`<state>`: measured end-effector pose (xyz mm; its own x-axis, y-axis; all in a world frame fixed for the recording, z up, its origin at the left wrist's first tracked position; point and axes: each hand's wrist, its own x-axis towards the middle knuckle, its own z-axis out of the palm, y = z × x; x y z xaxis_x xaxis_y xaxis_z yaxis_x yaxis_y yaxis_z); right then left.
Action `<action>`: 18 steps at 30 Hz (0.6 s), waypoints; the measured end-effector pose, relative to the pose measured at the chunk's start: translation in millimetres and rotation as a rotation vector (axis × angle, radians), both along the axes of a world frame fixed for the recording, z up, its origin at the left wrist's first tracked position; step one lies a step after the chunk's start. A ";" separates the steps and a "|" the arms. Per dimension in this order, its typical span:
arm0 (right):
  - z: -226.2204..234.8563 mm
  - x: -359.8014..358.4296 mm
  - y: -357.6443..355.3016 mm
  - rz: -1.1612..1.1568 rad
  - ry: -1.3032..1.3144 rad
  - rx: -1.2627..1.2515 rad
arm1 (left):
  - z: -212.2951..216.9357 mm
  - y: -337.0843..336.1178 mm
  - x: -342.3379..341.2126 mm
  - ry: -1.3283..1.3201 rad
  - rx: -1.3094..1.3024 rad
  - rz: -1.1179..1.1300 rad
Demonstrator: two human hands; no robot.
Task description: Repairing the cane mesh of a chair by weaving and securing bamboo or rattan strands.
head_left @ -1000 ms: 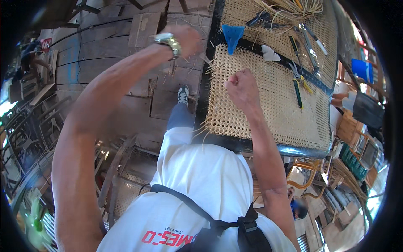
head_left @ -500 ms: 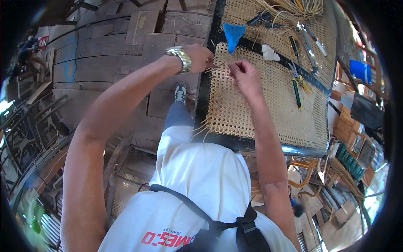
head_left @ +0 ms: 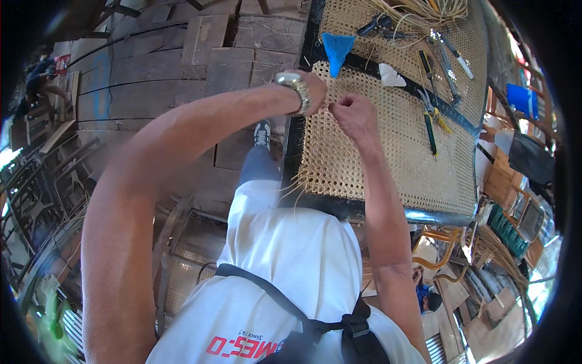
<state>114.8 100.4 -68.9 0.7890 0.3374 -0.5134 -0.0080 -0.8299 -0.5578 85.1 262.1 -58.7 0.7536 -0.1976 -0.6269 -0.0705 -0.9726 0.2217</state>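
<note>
A woven cane panel [head_left: 388,145] is set in a black frame [head_left: 293,145] in front of me. My left hand [head_left: 314,93], with a metal watch [head_left: 296,91] on its wrist, is closed over the panel's left edge, its fingertips mostly hidden. Just to its right, my right hand [head_left: 356,115] is curled low over the weave, thumb and forefinger pinched. Whatever thin thing either hand may hold is too small to make out. Beyond the hands, a blue triangular piece [head_left: 337,53] lies on the frame's crossbar. Loose cane ends [head_left: 295,187] stick out at the near left corner.
Pliers [head_left: 429,118], a screwdriver [head_left: 426,65], a hammer [head_left: 447,67] and a white scrap [head_left: 391,76] lie on the right side. A bundle of cane strands [head_left: 433,12] rests at the far end. A person [head_left: 427,298] is at lower right; chair frames [head_left: 57,173] stand at left.
My left hand has moved right and slightly nearer, from the frame's edge onto the cane, close to my right hand. The right hand has shifted slightly nearer, its fingers curled more tightly.
</note>
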 end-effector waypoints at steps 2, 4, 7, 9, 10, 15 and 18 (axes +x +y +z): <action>-2.1 0.6 -0.6 0.039 -0.018 -0.020 | 2.4 -0.8 -15.6 -0.061 -0.071 0.212; -3.3 0.6 0.7 0.085 -0.038 -0.038 | -1.2 0.0 -21.9 -0.068 -0.084 0.252; -2.3 -4.0 8.8 0.115 -0.016 -0.089 | -26.9 13.5 -20.4 -0.190 -0.168 0.253; 2.5 -14.3 17.0 0.203 -0.156 -0.166 | -32.8 23.2 -3.8 0.310 -0.392 0.479; -0.4 -16.4 14.7 0.205 -0.158 -0.164 | -36.5 27.4 -0.7 0.349 -0.424 0.470; -5.5 -26.3 1.9 0.276 -0.299 -0.024 | -36.2 31.7 4.5 0.247 -0.309 0.192; -3.3 -40.8 -11.9 0.499 -0.517 0.049 | -5.5 69.4 -0.1 -0.224 0.102 0.143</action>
<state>74.0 88.5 -72.1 0.6729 0.7342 -0.0908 0.6409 -0.6398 -0.4241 85.1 331.5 -64.3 0.8913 -0.0239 -0.4529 0.0326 -0.9927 0.1164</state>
